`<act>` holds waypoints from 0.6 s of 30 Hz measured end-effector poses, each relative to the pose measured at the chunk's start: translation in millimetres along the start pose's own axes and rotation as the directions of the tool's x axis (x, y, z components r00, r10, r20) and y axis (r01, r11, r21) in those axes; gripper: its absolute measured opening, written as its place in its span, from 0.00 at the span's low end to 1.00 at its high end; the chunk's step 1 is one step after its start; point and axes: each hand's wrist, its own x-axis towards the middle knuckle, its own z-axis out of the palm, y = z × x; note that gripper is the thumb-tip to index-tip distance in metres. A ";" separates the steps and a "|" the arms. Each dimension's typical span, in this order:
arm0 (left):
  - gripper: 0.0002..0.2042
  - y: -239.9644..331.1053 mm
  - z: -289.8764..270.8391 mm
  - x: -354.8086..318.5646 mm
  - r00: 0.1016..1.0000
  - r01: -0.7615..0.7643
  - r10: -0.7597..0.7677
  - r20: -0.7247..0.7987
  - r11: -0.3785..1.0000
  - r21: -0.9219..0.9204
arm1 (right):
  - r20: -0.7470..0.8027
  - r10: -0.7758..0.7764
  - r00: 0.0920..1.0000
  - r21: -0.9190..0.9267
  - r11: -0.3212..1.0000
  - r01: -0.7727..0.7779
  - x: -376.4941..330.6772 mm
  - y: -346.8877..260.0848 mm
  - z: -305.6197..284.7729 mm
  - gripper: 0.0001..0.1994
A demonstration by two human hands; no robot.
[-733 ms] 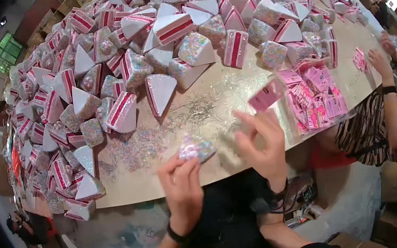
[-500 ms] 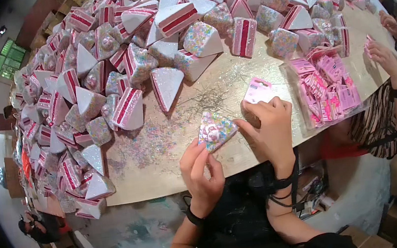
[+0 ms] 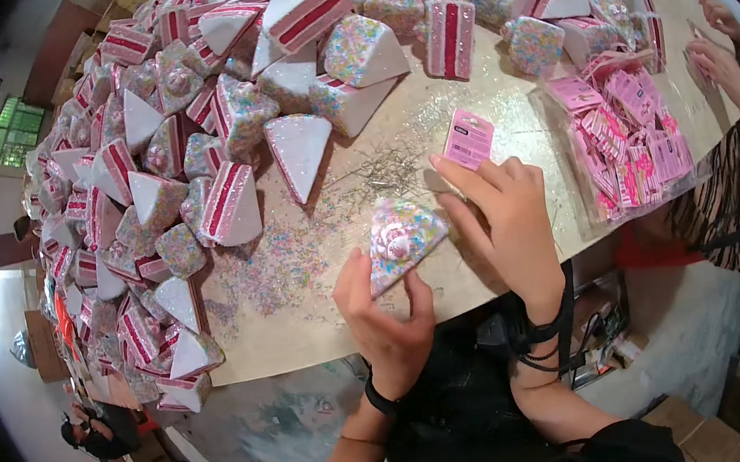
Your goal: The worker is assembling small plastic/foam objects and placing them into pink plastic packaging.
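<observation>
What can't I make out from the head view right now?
All in the head view:
- Underside of the cake slice in the left hand: faces away from the camera.
- Whether the right hand grips the pink card: fingers overlap its lower edge.
- Thin wire pieces: too fine and tangled to count.
- Pile of slices: cut off by the top edge.
</observation>
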 end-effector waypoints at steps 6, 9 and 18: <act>0.30 1.3 -0.4 -6.6 1.000 0.016 -0.017 -0.026 0.999 -0.029 | 0.077 -0.031 0.997 0.059 0.998 0.027 -1.1 7.0 -0.3 0.09; 0.33 1.9 2.8 -5.6 0.994 0.048 -0.049 -0.102 0.999 -0.009 | 0.034 -0.028 0.999 0.089 0.996 0.025 0.5 6.7 0.9 0.05; 0.32 1.9 4.8 -14.3 0.983 0.139 -0.140 -0.119 0.990 -0.019 | -0.009 -0.031 0.999 -0.126 0.992 0.030 -7.7 -0.1 11.7 0.12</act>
